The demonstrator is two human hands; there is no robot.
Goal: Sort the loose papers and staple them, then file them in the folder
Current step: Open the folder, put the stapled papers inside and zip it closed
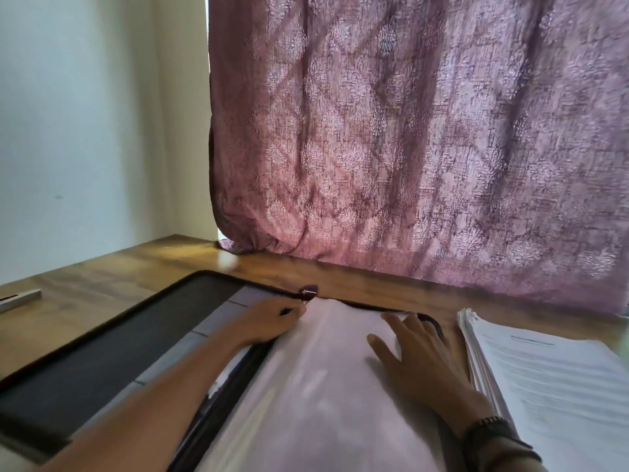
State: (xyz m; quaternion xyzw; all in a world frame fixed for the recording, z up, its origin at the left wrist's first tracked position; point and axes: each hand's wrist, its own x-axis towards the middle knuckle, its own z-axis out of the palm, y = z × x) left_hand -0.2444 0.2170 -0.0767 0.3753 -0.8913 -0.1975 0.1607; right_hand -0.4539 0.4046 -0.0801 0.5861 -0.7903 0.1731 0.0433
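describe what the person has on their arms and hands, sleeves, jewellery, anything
Both forearms are bare, with no sleeves in view. The left hand shows no ring or wristwear. Behind the right hand, the wrist carries a dark beaded bracelet and, next to it, a wider dark band, perhaps a watch strap. Motion blur hides any finer markings.

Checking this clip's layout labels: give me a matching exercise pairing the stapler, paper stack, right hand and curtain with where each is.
1 stapler
2 paper stack
3 right hand
4 curtain

a flat on a clear page in the folder
b hanging behind the table
c at the table's far left edge
d right of the folder

Pairs: 1-c, 2-d, 3-a, 4-b
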